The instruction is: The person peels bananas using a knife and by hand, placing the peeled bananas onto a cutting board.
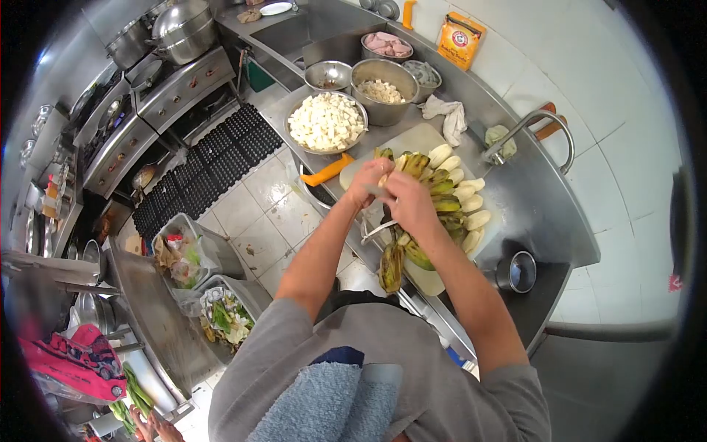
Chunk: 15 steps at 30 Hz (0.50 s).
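My left hand point(367, 184) and my right hand point(409, 200) meet over the cutting board, fingers pinched. A small greyish piece shows between them, too blurred to name. Unpeeled green-brown plantains point(444, 202) lie beside my right hand, with a row of pale peeled plantains point(477, 219) along their far side. A dark, browned plantain point(392, 267) lies at the board's near edge. Below my hands is a thin white strip point(378, 232), its kind unclear. An orange-handled tool point(328, 171) lies left of my left hand, its other end hidden.
The white cutting board point(420, 136) rests on a steel counter. Behind it stand a bowl of white cubes point(328, 121), a pot point(383, 92) with chopped pieces and a faucet point(532, 136). Waste bins point(193, 254) stand lower left. Another person's hands point(156, 427) hold green stalks.
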Each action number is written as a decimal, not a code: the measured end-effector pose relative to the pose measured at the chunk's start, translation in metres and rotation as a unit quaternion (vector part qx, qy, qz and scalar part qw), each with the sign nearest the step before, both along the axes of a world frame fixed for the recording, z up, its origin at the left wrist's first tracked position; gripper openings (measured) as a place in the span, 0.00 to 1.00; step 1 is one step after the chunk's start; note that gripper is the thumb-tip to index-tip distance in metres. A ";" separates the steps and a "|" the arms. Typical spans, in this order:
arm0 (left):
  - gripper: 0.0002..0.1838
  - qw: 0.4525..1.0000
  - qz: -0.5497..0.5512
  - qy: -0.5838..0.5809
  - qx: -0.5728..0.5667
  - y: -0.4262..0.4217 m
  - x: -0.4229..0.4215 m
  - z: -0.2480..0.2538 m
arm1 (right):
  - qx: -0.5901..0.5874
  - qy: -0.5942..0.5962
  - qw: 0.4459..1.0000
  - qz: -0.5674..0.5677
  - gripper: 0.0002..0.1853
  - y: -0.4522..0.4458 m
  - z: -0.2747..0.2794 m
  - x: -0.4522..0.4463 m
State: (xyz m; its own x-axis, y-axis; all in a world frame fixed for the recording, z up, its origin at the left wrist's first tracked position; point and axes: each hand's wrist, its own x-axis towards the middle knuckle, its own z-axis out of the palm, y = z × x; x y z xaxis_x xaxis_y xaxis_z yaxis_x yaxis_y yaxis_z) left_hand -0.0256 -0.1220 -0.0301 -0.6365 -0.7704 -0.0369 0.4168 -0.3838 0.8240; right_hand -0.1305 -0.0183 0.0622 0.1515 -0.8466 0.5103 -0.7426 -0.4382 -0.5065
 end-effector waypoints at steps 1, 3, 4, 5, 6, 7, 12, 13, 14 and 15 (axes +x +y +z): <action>0.12 1.000 -0.003 0.002 -0.017 -0.003 0.000 -0.008 | 0.005 0.006 1.000 0.004 0.14 0.004 0.000 0.001; 0.11 0.999 -0.014 0.041 -0.028 -0.002 0.002 -0.015 | 0.029 0.019 0.999 -0.001 0.13 0.008 0.000 -0.001; 0.10 0.998 -0.005 0.031 -0.051 0.001 0.003 -0.004 | 0.045 0.027 0.999 -0.008 0.11 0.007 0.001 -0.005; 0.10 0.997 0.003 0.022 -0.072 0.005 0.004 0.006 | 0.062 0.035 0.997 -0.017 0.10 0.006 0.002 -0.007; 0.10 0.996 0.010 0.013 -0.091 0.011 0.004 0.011 | 0.044 0.029 0.998 -0.019 0.10 0.006 0.004 -0.008; 0.10 0.997 0.008 0.021 -0.068 0.014 0.002 0.013 | 0.025 0.025 0.999 -0.021 0.10 0.004 0.009 -0.010; 0.11 0.999 0.004 0.032 -0.019 0.018 -0.007 0.008 | -0.019 0.042 0.998 -0.029 0.07 0.000 0.005 -0.017; 0.10 0.999 0.004 0.038 -0.012 0.017 -0.006 0.005 | -0.012 0.054 0.998 -0.022 0.08 0.002 0.002 -0.017; 0.10 0.999 0.003 0.045 -0.007 0.015 -0.006 0.003 | -0.006 0.067 0.998 -0.016 0.10 0.003 0.001 -0.017; 0.09 0.999 0.002 0.052 -0.002 0.012 -0.007 0.000 | 0.000 0.079 0.997 -0.010 0.12 0.005 0.000 -0.017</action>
